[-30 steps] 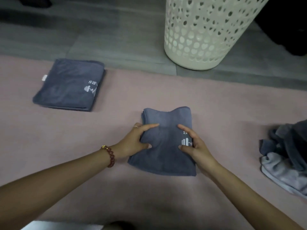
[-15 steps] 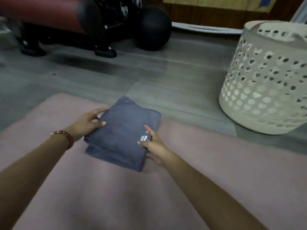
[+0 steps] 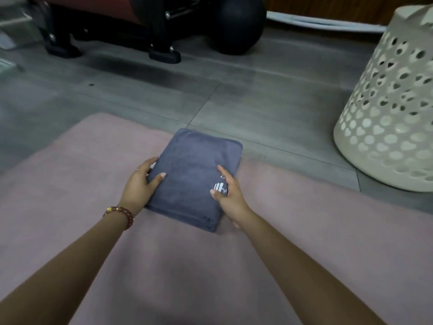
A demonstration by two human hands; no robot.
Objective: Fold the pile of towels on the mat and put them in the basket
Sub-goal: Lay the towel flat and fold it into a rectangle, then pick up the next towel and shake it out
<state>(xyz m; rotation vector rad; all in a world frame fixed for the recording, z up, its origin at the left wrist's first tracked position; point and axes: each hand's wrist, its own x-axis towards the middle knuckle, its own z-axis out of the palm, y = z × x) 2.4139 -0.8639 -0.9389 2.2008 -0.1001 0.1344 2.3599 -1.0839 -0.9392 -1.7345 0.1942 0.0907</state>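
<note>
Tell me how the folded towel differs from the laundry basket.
The folded towel is dark grey-blue with a white logo; the laundry basket is cream-white. The towel is soft, layered cloth; the basket is a wall pierced with heart-shaped holes. The towel sits flat at the far edge of the pink mat, gripped by the left hand and right hand; the basket stands on the grey floor, untouched.

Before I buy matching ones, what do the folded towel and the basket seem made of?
The folded towel looks like soft microfibre or terry: matte grey-blue, plush rounded edges. The basket seems moulded plastic: cream, smooth, rigid wall pierced with heart-shaped holes.
</note>
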